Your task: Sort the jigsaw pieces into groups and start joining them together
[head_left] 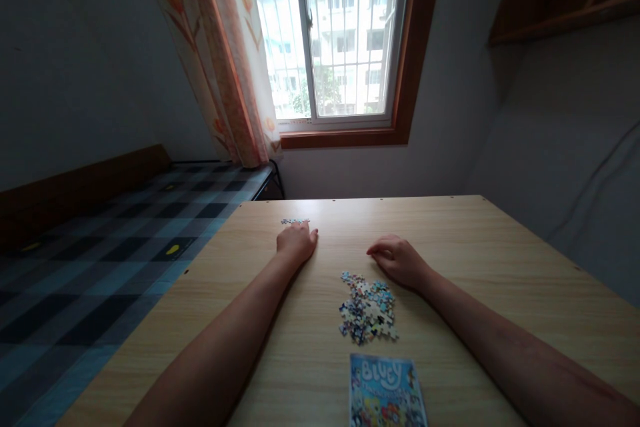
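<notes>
A short row of joined jigsaw puzzle pieces (295,221) lies near the far edge of the wooden table. My left hand (296,241) rests palm down against this row, its thumb spread to the right and its fingertips partly hidden by the back of the hand. Nearer to me is a loose pile of puzzle pieces (369,310), mostly blue, white and dark. Just beyond the pile, to its right, my right hand (399,261) lies on the table with fingers curled together; no piece shows in them.
A blue puzzle box or picture card marked "Bluey" (386,390) lies at the near side of the table (500,267). To the left stands a bed with a checked cover (125,267). Behind the table are a curtain (225,60) and a window (350,47).
</notes>
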The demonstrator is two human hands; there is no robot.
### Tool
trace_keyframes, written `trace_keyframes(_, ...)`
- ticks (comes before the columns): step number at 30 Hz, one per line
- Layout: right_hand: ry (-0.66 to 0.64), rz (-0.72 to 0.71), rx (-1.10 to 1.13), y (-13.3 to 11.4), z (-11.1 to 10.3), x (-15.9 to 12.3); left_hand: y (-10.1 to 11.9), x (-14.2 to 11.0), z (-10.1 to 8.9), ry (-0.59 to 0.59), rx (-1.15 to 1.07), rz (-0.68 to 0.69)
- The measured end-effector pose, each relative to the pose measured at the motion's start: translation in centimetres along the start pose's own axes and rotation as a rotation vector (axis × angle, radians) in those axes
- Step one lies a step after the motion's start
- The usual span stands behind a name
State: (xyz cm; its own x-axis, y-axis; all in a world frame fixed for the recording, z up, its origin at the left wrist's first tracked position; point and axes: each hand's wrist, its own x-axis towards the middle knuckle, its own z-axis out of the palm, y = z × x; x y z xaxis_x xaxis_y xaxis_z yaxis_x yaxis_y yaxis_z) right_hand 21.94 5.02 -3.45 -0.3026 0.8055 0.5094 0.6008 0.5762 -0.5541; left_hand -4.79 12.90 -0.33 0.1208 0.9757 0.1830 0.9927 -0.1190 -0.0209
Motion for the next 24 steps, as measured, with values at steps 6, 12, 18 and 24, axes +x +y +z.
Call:
trace_keyframes(6, -0.011, -0.038, 0.082, -0.8, -0.2, -0.1, 0.5, -0.6, -0.5, 0.109, -0.123, 0.138)
trace_keyframes(12, -0.104, -0.121, 0.097, -1.7, -0.8, -0.2, 1.3, -1.8, -1.8, -0.129, -0.187, 0.548)
trace_keyframes(18, -0.219, -0.194, 0.055, -1.8, -1.0, -0.2, 1.6, -2.1, -3.5, -0.353, -0.165, 0.583)
trace_keyframes(24, -0.247, -0.190, 0.042, -1.4, -0.7, -0.2, 2.2, -2.5, -3.8, -0.347, -0.099, 0.587)
